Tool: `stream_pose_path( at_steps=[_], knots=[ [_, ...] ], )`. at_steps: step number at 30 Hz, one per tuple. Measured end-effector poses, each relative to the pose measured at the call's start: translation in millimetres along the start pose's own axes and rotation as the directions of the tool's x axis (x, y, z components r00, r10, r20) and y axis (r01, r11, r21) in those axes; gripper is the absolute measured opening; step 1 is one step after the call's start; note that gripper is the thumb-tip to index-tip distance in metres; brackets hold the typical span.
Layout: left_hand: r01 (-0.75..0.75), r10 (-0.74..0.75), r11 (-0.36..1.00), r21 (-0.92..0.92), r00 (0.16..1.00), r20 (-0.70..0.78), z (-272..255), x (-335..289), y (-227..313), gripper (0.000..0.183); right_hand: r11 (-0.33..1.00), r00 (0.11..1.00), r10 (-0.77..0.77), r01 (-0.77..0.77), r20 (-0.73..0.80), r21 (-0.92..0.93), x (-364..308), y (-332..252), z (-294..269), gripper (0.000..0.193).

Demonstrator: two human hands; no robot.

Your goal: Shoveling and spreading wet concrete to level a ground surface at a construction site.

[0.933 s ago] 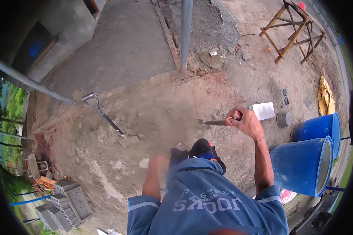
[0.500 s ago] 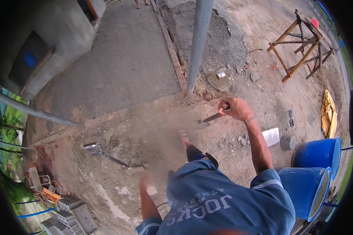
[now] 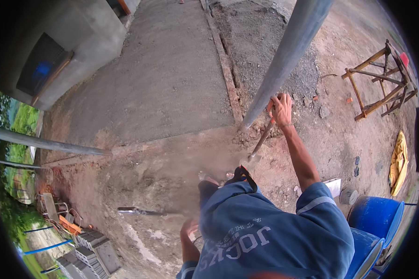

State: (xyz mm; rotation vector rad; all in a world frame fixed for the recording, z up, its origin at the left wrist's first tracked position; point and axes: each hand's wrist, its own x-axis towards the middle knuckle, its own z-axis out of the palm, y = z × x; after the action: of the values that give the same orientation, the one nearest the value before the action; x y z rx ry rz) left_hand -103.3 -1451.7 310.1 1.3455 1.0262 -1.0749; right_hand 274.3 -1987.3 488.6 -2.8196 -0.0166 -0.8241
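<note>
My right hand [image 3: 281,110] is raised at full reach, fingers closed around the orange grip of a brown-shafted tool [image 3: 261,141]. Its shaft slants down to the dirt, where the lower end looks grey and smeared. Low on the left, my left hand [image 3: 188,229] is curled and partly blurred. From just beyond it a dark-shafted tool with a metal end [image 3: 142,211] points left, low over the ground; the stretch between its shaft and my fingers is unclear. Bare dirt [image 3: 139,186] lies under both tools, and my feet [image 3: 207,177] show ahead of my blue shirt.
A grey metal post [image 3: 288,65] rises just beyond my right hand. Ahead lies a grey slab [image 3: 167,79] with a raised edge, beside a gravel heap [image 3: 253,42]. Blue barrels [image 3: 376,216] stand at right, near a wooden trestle [image 3: 381,86] and a yellow sack [image 3: 399,162]. Grey blocks [image 3: 91,251] are stacked lower left.
My right hand has moved farther ahead and its tool stands steeper. The left tool has swung nearer to me and lies more level, while my left hand has shifted slightly right and nearer.
</note>
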Motion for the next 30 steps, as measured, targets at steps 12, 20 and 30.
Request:
stream_pose_path(
  at_steps=[12, 20, 30],
  knots=[
    [-0.320, 0.261, 0.937, 0.140, 0.909, 0.325, -45, 100, 242, 0.042, 0.964, 0.974, 0.189, -0.208, -0.122, -0.165, 10, -26, 35, 0.048],
    [-0.426, 0.377, 0.842, 0.330, 0.903, 0.205, -81, 168, 394, 0.043, 0.914, 0.921, 0.289, -0.346, -0.262, -0.210, 21, -90, 57, 0.058],
    [-0.407, 0.257, 0.832, 0.376, 0.884, 0.390, -72, 173, 466, 0.040, 0.764, -0.215, -0.135, -0.644, 0.967, -0.037, -167, -78, 287, 0.048]
  ],
)
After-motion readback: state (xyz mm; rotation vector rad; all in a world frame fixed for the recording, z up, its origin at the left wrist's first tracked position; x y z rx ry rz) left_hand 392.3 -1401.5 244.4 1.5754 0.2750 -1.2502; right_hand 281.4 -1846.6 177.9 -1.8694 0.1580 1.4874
